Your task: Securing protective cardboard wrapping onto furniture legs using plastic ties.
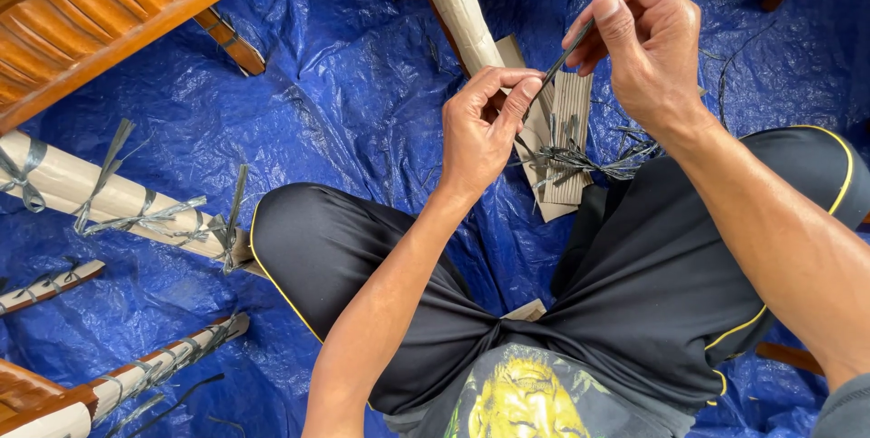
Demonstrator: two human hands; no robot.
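Pinched taut between both hands: thin grey strap (553,71) slanting up and rightward, lower end clamped in left hand (480,125) fingertips, upper end gripped by right hand (643,39), above cardboard-wrapped leg (562,121) on blue tarp (317,85), knot nearer left.

A thin grey plastic strap (555,71) ran taut and slanted between the fingers of both hands — its lower end was tied around a leg wrapped in corrugated cardboard (566,125), just below the fingers.
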